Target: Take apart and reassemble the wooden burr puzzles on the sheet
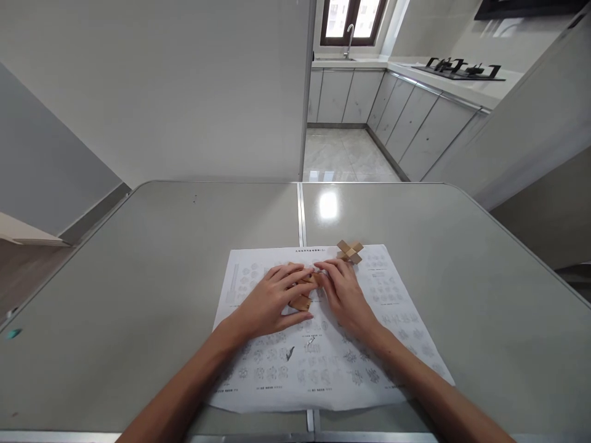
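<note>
Bare forearms (194,375) are stretched over a white paper sheet of printed diagrams (268,403); its heading (310,250) and captions (269,387) are too small to be read. Light-brown wooden pieces (301,303) on it are partly covered by the left hand (268,301), the right hand (347,296) being held close; whether either is clamped cannot be told. Just beyond, a brown cross-shaped wooden assembly (351,251) is set.

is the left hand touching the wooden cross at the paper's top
Apart: the head view shows paper and right hand between left hand and wooden cross.
</note>
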A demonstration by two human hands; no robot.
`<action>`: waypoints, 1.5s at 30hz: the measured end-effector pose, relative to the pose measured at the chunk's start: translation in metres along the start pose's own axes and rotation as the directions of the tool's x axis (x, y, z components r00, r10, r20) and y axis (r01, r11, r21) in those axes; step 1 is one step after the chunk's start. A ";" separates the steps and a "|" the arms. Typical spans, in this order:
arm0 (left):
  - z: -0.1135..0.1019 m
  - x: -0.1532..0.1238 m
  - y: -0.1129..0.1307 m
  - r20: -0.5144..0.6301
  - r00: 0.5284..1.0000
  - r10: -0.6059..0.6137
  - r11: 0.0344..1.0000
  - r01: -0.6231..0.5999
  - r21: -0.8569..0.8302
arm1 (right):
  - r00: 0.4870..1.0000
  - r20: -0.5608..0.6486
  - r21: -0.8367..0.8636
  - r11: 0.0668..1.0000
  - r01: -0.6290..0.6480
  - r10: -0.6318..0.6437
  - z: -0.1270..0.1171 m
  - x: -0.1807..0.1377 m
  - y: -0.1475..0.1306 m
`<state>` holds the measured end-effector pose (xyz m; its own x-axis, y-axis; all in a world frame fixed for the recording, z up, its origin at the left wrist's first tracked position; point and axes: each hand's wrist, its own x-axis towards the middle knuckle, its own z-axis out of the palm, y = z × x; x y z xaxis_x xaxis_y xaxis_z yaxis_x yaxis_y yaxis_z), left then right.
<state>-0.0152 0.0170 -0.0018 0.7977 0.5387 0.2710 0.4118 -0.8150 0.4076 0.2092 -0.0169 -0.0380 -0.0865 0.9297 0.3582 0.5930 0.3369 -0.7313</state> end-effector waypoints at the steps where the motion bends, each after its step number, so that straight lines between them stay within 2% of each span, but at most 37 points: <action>1: 0.000 -0.001 -0.002 -0.007 1.000 -0.014 1.000 0.014 0.018 | 1.000 -0.007 0.023 1.000 -0.009 0.009 -0.001 0.000 0.000; 5: -0.001 -0.006 -0.013 -0.107 0.979 -0.175 0.976 0.186 0.110 | 0.999 -0.030 0.063 0.998 -0.021 0.023 -0.004 0.001 -0.002; 9: -0.007 -0.014 -0.025 -0.264 0.896 -0.358 0.887 0.414 0.203 | 0.994 -0.104 0.067 0.997 0.025 -0.018 -0.008 0.002 -0.006; 13: -0.010 -0.019 -0.031 -0.361 0.817 -0.449 0.780 0.555 0.287 | 0.964 -0.260 0.036 0.997 0.069 -0.057 -0.015 0.006 -0.008; 18: -0.012 -0.022 -0.038 -0.426 0.747 -0.510 0.688 0.652 0.320 | 0.903 -0.429 -0.029 0.998 -0.047 0.030 -0.025 0.012 0.000; 23: -0.014 -0.026 -0.044 -0.486 0.691 -0.535 0.618 0.713 0.332 | 0.901 -0.399 0.003 0.983 -0.184 0.170 -0.026 0.014 0.012; 26: -0.015 -0.025 -0.040 -0.503 0.710 -0.493 0.652 0.684 0.327 | 0.911 -0.364 0.004 0.978 -0.209 0.196 -0.024 0.013 0.016; 31: -0.013 -0.019 -0.025 -0.485 0.801 -0.351 0.791 0.531 0.304 | 0.929 -0.352 -0.094 0.983 -0.159 0.117 -0.025 0.014 0.016; 35: -0.008 -0.012 -0.006 -0.448 0.845 -0.294 0.913 0.386 0.130 | 0.946 -0.323 0.008 0.999 -0.041 0.041 -0.028 0.014 0.008; 37: -0.004 -0.010 0.005 -0.417 0.849 -0.323 0.942 0.332 -0.054 | 0.969 -0.242 0.152 0.988 -0.002 0.039 -0.028 0.013 0.000; 40: 0.000 -0.008 0.017 -0.287 0.852 -0.438 0.881 0.345 -0.323 | 0.999 -0.017 0.411 0.911 -0.038 0.050 -0.025 0.009 -0.013; 43: -0.001 -0.007 0.020 -0.142 0.884 -0.445 0.804 0.325 -0.498 | 0.982 0.185 0.581 0.800 -0.147 0.046 -0.021 0.004 -0.023; 45: -0.004 -0.007 0.020 -0.115 0.905 -0.410 0.779 0.282 -0.559 | 0.964 0.261 0.633 0.744 -0.212 0.052 -0.021 0.002 -0.026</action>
<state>-0.0143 -0.0020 0.0074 0.5026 0.8459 0.1785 0.2994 -0.3640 0.8820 0.2101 -0.0273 -0.0061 -0.2616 0.9526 0.1551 -0.0472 0.1479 -0.9879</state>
